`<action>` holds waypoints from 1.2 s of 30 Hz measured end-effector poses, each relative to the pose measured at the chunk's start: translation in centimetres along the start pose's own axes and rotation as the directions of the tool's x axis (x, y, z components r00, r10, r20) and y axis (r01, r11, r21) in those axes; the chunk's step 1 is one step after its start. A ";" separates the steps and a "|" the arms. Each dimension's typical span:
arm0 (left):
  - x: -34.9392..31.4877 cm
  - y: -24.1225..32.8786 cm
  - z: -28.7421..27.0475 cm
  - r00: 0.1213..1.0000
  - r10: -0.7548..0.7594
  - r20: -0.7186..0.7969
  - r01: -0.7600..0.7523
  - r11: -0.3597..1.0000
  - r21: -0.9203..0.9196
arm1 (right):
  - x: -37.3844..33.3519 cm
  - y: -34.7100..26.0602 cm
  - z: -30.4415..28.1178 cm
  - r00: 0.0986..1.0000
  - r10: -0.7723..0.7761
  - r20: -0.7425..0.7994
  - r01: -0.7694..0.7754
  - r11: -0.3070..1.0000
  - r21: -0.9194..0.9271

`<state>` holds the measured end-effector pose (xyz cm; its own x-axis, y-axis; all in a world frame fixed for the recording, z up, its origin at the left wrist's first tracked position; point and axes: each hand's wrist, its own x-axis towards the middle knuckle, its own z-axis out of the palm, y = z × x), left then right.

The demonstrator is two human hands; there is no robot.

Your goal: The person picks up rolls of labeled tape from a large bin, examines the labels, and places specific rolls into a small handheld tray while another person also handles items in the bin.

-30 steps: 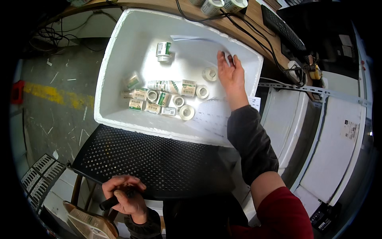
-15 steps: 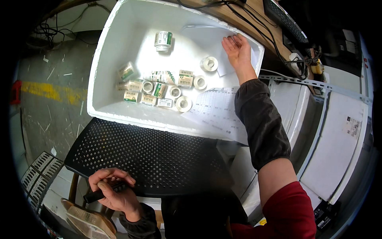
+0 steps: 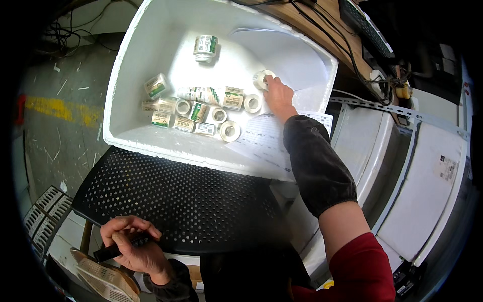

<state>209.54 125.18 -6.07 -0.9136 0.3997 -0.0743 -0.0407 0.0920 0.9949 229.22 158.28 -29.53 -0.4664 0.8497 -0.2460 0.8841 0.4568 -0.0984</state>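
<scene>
White foam box (image 3: 122, 80), open-topped, right hand (image 3: 279, 95) inside. Right fingers: bunched, tips touching the right side of one white label roll (image 3: 258, 80); whether they pinch it cannot be told. Just below those fingertips: second white roll (image 3: 246, 106), apart from the first; printed sheet (image 3: 264, 136), lower still. Left of the fingertips: cluster of green-and-white label rolls (image 3: 199, 111), mostly lying on their sides; one labelled cylinder (image 3: 205, 45), farther up. Left hand (image 3: 133, 245): fingers curled around a black marker (image 3: 106, 251); black perforated panel (image 3: 176, 201) just beside its fingertips.
</scene>
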 end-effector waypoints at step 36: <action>-0.3 -0.1 0.5 0.997 -0.023 -0.070 0.026 0.999 0.043 | 0.5 0.9 3.5 0.861 0.251 0.442 -0.498 0.245 0.832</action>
<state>210.01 125.55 -6.17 -0.9386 0.3325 -0.0918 -0.0465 0.1416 0.9888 229.88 158.24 -33.10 -0.1671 0.7303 -0.6623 0.4726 -0.5302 -0.7039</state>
